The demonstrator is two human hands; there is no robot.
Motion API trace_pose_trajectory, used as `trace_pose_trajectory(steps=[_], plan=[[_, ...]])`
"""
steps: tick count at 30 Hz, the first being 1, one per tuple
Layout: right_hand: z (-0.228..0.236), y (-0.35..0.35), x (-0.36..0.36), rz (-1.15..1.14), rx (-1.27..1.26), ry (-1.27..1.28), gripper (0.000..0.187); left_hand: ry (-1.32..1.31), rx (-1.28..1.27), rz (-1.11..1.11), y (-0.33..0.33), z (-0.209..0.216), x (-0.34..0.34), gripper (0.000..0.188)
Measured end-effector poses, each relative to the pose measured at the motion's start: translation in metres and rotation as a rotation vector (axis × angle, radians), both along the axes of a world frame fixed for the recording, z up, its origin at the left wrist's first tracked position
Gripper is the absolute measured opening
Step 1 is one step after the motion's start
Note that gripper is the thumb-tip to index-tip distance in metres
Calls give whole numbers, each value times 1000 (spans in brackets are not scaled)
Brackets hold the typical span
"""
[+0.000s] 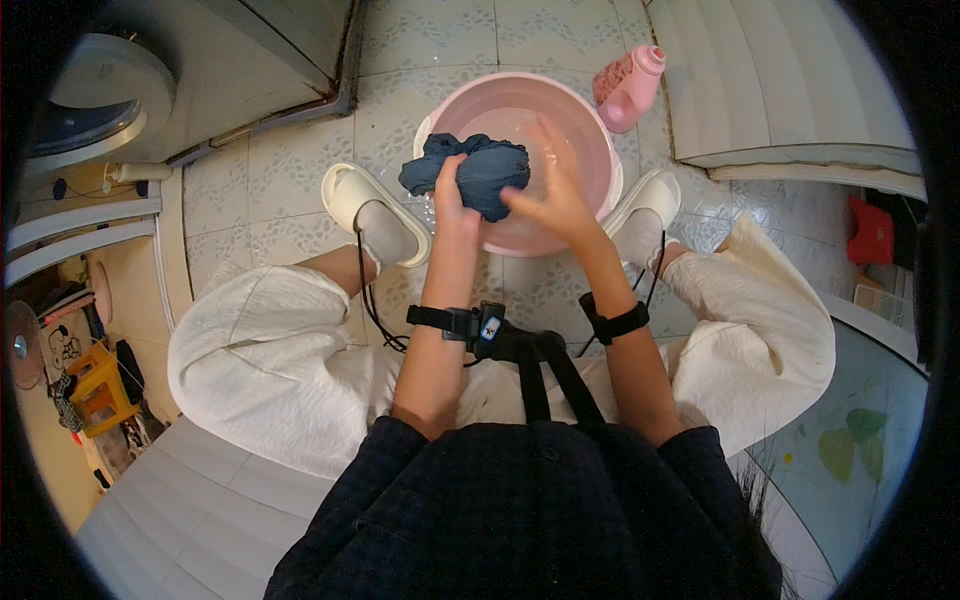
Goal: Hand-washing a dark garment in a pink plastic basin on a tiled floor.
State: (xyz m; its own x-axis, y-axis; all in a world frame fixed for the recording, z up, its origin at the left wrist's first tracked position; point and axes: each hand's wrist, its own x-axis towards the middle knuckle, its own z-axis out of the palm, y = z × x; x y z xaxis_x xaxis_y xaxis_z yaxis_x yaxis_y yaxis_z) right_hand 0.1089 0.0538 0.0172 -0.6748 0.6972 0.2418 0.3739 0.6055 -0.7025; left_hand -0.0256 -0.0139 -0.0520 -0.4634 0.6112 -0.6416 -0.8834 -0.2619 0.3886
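At the far left, a round appliance door [150, 95] is set in a grey front, with a yellow plastic item [100, 392] among assorted articles below it. To the right, a cream slipper [347, 195] is worn on the person's left foot and rests on the patterned tile floor [300, 150]. At the centre, the dark blue-grey cloth [485, 172] is bunched into a thick roll and held above the pink basin [525, 80]; its left end extends over the basin's left rim. The left hand [455, 200] is closed around the near side of the cloth, with one digit laid up across its surface. A black strap [430, 317] encircles the left forearm. The right hand [560, 195] is positioned at the right end of the cloth, over the basin, with its fingers spread wide and blurred; it grips nothing. The thumb points toward the cloth; contact at this point cannot be determined. A second black strap [622, 324] encircles the right forearm. A pink bottle [630, 90] stands just beside the basin's upper right rim. Below the bottle, the other cream slipper [657, 187] is worn on the right foot. At the far right is a red object [870, 230].
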Motion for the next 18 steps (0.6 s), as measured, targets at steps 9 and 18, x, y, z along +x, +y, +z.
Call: trace_pose_trajectory(steps=[9,18], plan=[[-35,-9,-7,-53,4,-176,81,53,8,28,14,30,31,27],[-32,1,9,126,-556,42,38,421,7,-117,15,48,35,34]])
